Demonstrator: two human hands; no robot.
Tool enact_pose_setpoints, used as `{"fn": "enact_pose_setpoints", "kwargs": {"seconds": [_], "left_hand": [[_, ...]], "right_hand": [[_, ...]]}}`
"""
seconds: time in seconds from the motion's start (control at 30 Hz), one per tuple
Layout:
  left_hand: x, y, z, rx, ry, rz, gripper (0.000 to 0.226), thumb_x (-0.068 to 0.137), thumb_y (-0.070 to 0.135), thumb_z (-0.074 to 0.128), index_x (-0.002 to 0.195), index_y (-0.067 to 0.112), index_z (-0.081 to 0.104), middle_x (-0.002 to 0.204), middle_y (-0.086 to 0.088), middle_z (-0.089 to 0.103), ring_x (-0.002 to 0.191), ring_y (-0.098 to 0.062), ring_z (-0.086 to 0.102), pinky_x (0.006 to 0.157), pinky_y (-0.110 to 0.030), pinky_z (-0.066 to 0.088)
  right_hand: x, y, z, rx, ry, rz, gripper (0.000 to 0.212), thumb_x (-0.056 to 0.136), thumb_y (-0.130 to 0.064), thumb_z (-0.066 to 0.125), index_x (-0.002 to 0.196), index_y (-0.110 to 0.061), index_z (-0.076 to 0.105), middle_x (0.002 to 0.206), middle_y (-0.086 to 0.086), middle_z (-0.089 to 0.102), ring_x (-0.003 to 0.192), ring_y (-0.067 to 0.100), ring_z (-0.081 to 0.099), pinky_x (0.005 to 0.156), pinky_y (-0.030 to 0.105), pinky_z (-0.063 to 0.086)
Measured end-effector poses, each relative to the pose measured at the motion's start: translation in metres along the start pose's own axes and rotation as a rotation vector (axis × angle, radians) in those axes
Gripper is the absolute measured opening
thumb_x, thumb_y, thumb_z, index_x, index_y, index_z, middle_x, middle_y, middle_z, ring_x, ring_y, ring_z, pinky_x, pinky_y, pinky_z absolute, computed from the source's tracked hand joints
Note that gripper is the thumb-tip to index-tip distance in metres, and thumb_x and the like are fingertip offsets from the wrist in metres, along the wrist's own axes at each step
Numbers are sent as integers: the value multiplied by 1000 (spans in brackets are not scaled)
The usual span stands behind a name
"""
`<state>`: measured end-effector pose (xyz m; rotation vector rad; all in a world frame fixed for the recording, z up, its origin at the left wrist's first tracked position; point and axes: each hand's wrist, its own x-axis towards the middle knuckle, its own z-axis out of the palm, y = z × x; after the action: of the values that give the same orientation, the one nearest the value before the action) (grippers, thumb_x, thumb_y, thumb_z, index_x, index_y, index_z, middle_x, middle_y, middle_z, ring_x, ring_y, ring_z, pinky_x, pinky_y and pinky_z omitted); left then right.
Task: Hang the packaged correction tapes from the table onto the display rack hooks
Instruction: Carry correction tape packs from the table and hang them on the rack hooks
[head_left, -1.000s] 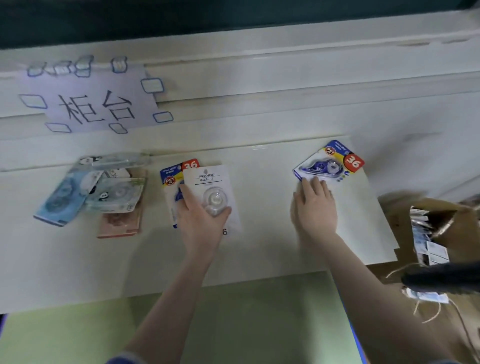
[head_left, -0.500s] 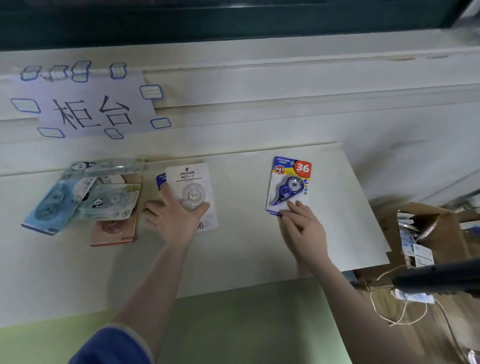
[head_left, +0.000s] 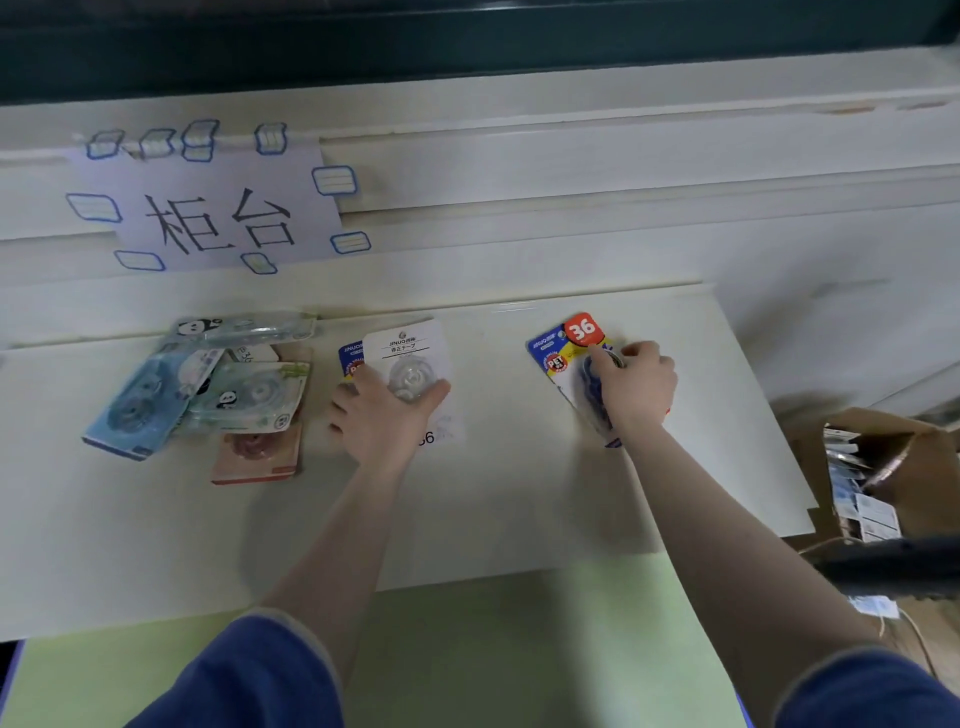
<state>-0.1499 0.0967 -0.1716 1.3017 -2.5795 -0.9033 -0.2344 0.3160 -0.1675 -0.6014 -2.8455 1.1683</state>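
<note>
My right hand (head_left: 636, 387) grips a blue-and-yellow correction tape pack with a red "36" badge (head_left: 569, 345), fingers curled over its blister, on the white table (head_left: 519, 493). My left hand (head_left: 384, 415) grips a white-carded correction tape pack (head_left: 405, 345), thumb and fingers round its clear blister. A second blue "36" pack (head_left: 349, 358) lies under the white one. At the left lies a pile of several panda-print, light blue and pink packs (head_left: 244, 395). No display rack is in view.
A paper sign with handwritten characters (head_left: 218, 218) is taped to the white wall behind the table. An open cardboard box with more packs (head_left: 893, 467) stands right of the table's edge. A dark blurred bar (head_left: 893, 569) crosses the lower right.
My right hand has closed over the blue "36" pack, which now lies tilted the other way and further under my fingers. My left hand stays on the white pack.
</note>
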Motion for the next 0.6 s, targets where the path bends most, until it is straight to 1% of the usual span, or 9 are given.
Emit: {"fn": "enact_pose_setpoints", "kwargs": {"seconds": [0.07, 0.17, 0.23, 0.33, 0.37, 0.43, 0.5, 0.57, 0.6], "left_hand": [[5, 0, -4, -38, -4, -3, 95, 59, 48, 84, 132, 11, 38, 129, -19, 47, 119, -36, 43, 95, -42, 34], [13, 0, -10, -79, -42, -54, 104, 57, 40, 88, 141, 20, 29, 133, -19, 43, 122, -36, 42, 101, -44, 35], [19, -1, -14, -139, -55, -113, 107, 56, 38, 89, 142, 24, 27, 135, -18, 42, 123, -36, 43, 104, -46, 37], [23, -1, -20, -231, -71, -178, 111, 55, 37, 90, 144, 23, 25, 137, -15, 43, 123, -36, 47, 103, -50, 41], [23, -2, -21, -227, -81, -194, 110, 55, 36, 90, 144, 21, 26, 136, -14, 44, 122, -35, 48, 101, -49, 43], [20, -2, -22, -233, -86, -213, 96, 55, 34, 89, 134, 16, 37, 129, -11, 49, 115, -32, 53, 94, -46, 49], [17, -2, -23, -277, -71, -218, 81, 55, 32, 89, 120, 13, 44, 122, -9, 53, 109, -29, 56, 87, -44, 53], [13, -2, -27, -317, -88, -200, 76, 61, 27, 88, 119, 11, 43, 119, -7, 55, 104, -27, 58, 80, -36, 50], [9, -1, -29, -340, -103, -187, 74, 64, 24, 87, 120, 9, 41, 116, -6, 55, 100, -25, 57, 75, -33, 46]], "right_hand": [[4, -7, 2, -96, -29, -6, 56, 84, -46, 63, 124, -10, 48, 125, 15, 49, 119, 33, 42, 94, 39, 35], [9, -16, 4, -214, -113, -61, 62, 81, -41, 66, 132, -13, 43, 129, 13, 48, 122, 33, 39, 97, 40, 33], [12, -22, 4, -328, -179, -108, 59, 78, -39, 67, 129, -17, 47, 124, 11, 49, 119, 31, 39, 96, 39, 32], [10, -28, 3, -424, -230, -149, 53, 71, -44, 70, 114, -19, 53, 114, 10, 51, 112, 29, 40, 87, 35, 32], [8, -29, 3, -439, -242, -153, 53, 71, -45, 71, 112, -17, 53, 113, 10, 51, 111, 29, 41, 86, 34, 33], [2, -29, 5, -432, -263, -146, 56, 72, -44, 73, 112, -12, 50, 111, 11, 51, 107, 29, 47, 85, 35, 39], [-5, -29, 5, -366, -278, -117, 52, 77, -40, 72, 111, -10, 46, 106, 10, 54, 95, 25, 54, 75, 34, 45], [-13, -28, 3, -300, -294, -85, 46, 80, -37, 69, 109, -9, 46, 96, 7, 57, 82, 22, 55, 66, 31, 41], [-16, -27, 2, -275, -300, -79, 44, 81, -37, 68, 107, -9, 47, 93, 6, 58, 80, 21, 56, 65, 31, 40]]}}
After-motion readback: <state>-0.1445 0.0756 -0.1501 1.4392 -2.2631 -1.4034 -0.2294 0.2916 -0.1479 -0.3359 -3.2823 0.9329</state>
